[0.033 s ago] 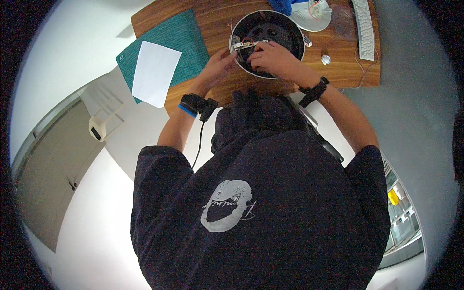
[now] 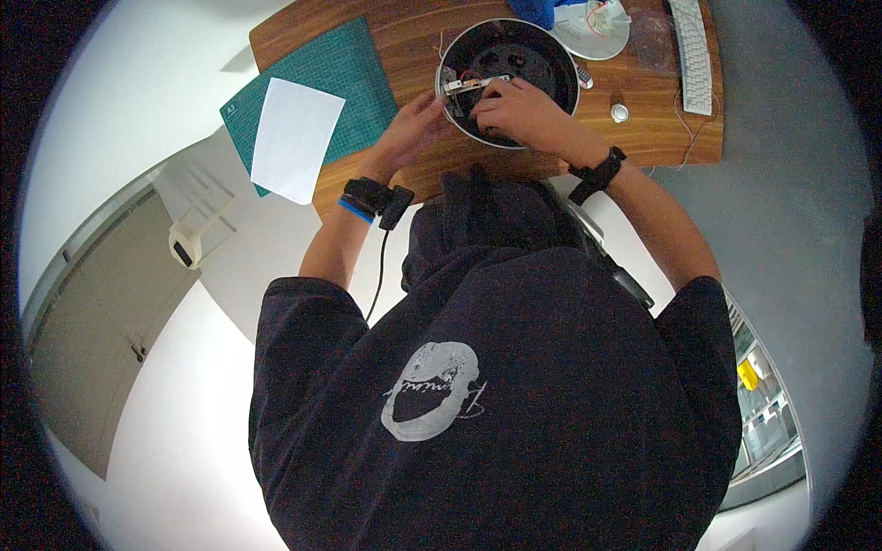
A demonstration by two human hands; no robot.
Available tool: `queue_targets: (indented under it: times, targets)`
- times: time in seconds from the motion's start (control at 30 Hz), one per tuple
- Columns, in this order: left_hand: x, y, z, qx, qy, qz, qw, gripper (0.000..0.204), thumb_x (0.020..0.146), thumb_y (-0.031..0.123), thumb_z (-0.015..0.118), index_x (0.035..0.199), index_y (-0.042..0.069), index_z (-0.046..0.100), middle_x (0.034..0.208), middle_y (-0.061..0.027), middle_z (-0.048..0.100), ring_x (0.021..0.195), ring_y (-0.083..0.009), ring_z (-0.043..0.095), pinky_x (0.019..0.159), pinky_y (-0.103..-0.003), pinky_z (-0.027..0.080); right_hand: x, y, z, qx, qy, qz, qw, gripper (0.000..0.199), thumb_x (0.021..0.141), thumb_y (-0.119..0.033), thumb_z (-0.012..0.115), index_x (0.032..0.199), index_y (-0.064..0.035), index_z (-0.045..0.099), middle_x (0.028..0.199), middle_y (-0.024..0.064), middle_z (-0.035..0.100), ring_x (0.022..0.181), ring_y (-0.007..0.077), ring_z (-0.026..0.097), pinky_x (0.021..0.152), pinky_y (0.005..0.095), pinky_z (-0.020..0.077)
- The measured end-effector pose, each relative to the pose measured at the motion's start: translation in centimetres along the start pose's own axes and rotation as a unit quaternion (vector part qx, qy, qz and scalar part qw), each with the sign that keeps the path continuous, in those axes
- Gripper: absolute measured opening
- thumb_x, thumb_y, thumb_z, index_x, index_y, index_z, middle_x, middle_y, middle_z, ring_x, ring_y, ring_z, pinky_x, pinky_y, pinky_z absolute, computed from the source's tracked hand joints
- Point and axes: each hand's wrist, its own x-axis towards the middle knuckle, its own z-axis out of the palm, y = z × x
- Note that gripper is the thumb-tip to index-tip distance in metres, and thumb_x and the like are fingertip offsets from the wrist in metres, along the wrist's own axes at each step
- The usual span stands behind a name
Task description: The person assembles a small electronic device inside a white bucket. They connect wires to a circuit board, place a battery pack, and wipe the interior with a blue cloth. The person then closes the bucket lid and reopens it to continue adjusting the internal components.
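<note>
Left hand (image 2: 413,130) at 1 black bowl (image 2: 548,66) — right hand (image 2: 525,112) inside, by white strip (image 2: 466,85).

Wht paper (image 2: 296,140) on grn mat (image 2: 360,87), overhanging its near edge; desk (image 2: 418,41) under mat; kbd (image 2: 691,55) well R of mat; gry door (image 2: 96,358) L of mat.

Place: indoor room, office or small workshop; which of the two cannot be told. Evidence, by position from the round black basin (image 2: 544,69): beneath it, wood-grain worktop (image 2: 648,142); inside it, narrow pale strip (image 2: 470,84) with red wire; to its left, green gridded cutting mat (image 2: 356,83) bearing white paper sheet (image 2: 297,142); to its right, white keyboard (image 2: 692,60); at its upper right, white round dish (image 2: 571,41); far lower left, grey panel (image 2: 101,340) with handle.
</note>
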Motion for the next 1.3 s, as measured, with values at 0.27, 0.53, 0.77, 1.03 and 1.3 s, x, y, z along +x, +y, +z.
queue_targets:
  times: [0.27,0.53,0.77,1.03,1.3]
  targets:
    - [-0.7,0.5,-1.4,0.062,-0.033,0.001,0.998,0.041,0.108,0.034,0.05,0.142,0.011,0.052,0.133,-0.002,0.061,0.119,-0.016,0.061,0.101,-0.034,0.052,0.4,-0.6,0.9,-0.004,-0.002,-0.016,1.0,0.018,0.088,-0.013,0.06,0.102,-0.0194,0.07,0.111,-0.0039,0.066,0.128,0.0259,0.053,0.101,0.0497,0.0469]
    - [-0.3,0.4,-1.5,0.042,-0.054,-0.014,0.998,0.041,0.11,0.035,0.044,0.142,0.011,0.052,0.134,-0.0037,0.061,0.121,-0.0177,0.059,0.105,-0.036,0.048,1.4,-1.0,1.8,-0.035,0.016,0.009,0.999,0.017,0.09,-0.016,0.059,0.103,-0.0167,0.07,0.104,0.003,0.067,0.117,0.0269,0.06,0.095,0.0444,0.0521]
    - [0.3,-0.1,-1.6,0.063,-0.064,0.006,0.996,0.046,0.109,0.035,0.046,0.148,0.012,0.048,0.143,-0.0028,0.056,0.122,-0.0171,0.059,0.103,-0.035,0.049,1.7,-1.6,1.4,0.082,0.09,0.115,0.986,0.012,0.09,-0.019,0.065,0.099,-0.0125,0.069,0.097,0.0104,0.067,0.097,0.033,0.066,0.082,0.0466,0.0572]
    - [0.5,-0.3,-1.9,0.175,-0.055,0.069,0.981,0.056,0.103,0.018,0.06,0.154,0.013,0.037,0.145,-0.0047,0.054,0.13,-0.0194,0.054,0.108,-0.037,0.046,2.3,-1.3,2.2,0.139,0.091,0.122,0.978,0.014,0.091,-0.016,0.065,0.1,-0.005,0.069,0.099,0.0143,0.067,0.096,0.0376,0.065,0.087,0.0474,0.0526]
    - [-0.3,-0.6,-0.8,0.206,-0.056,0.175,0.961,0.066,0.097,0.014,0.069,0.153,0.008,0.036,0.147,-0.0085,0.052,0.133,-0.0204,0.052,0.112,-0.037,0.042,2.3,-2.0,2.8,0.128,0.105,0.137,0.977,0.016,0.092,-0.02,0.065,0.096,-0.005,0.067,0.098,0.0156,0.067,0.094,0.0379,0.065,0.084,0.0478,0.0531]
